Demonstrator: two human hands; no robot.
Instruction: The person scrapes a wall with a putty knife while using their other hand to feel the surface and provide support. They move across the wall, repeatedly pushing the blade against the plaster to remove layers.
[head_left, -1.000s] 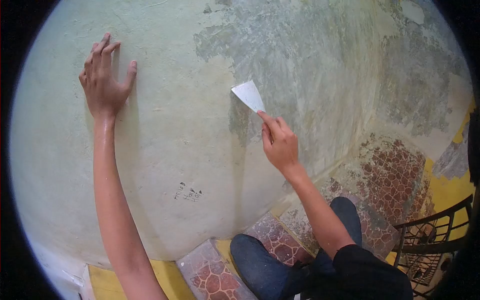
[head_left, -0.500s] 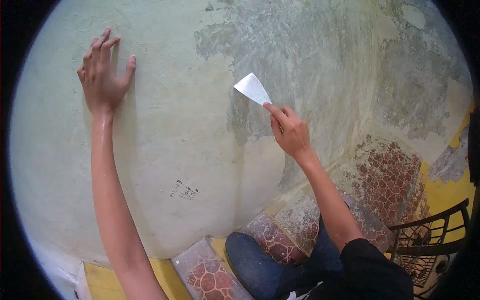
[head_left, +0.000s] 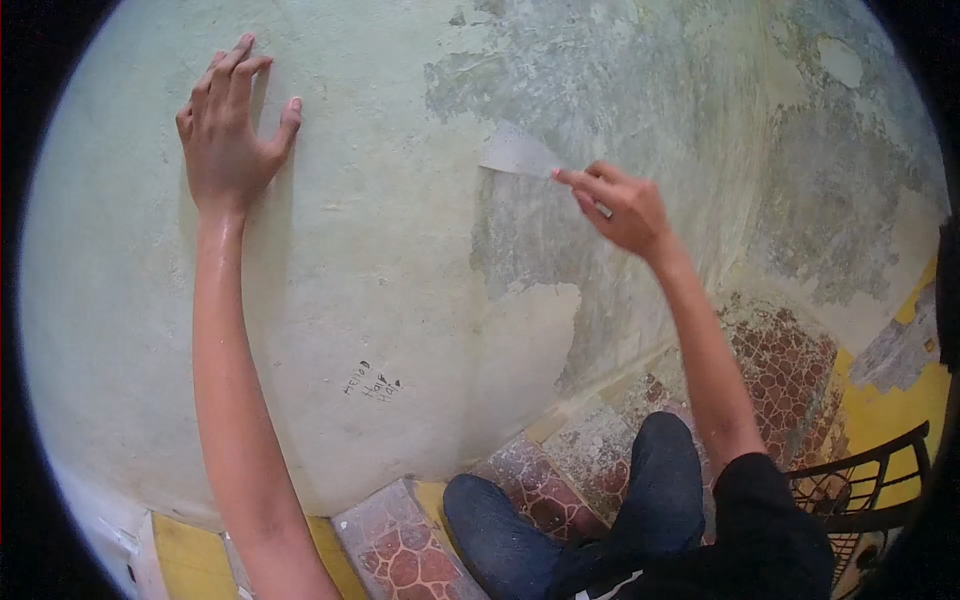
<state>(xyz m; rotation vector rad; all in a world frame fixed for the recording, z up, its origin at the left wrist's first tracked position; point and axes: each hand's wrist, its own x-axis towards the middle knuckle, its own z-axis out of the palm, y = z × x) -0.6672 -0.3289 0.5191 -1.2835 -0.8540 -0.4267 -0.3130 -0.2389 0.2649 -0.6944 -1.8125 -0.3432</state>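
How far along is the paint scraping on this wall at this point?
Done: a large grey scraped patch covers the upper right of the wall. In hand: the right hand holds the scraper with its blade against the wall at that patch's left edge, while the left hand lies open on the wall. Left: the pale green painted area on the left, including the small dark writing, is unscraped.

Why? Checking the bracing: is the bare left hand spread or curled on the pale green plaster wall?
Spread: the bare left hand lies palm-down on the pale green plaster wall, fingers extended, thumb apart.
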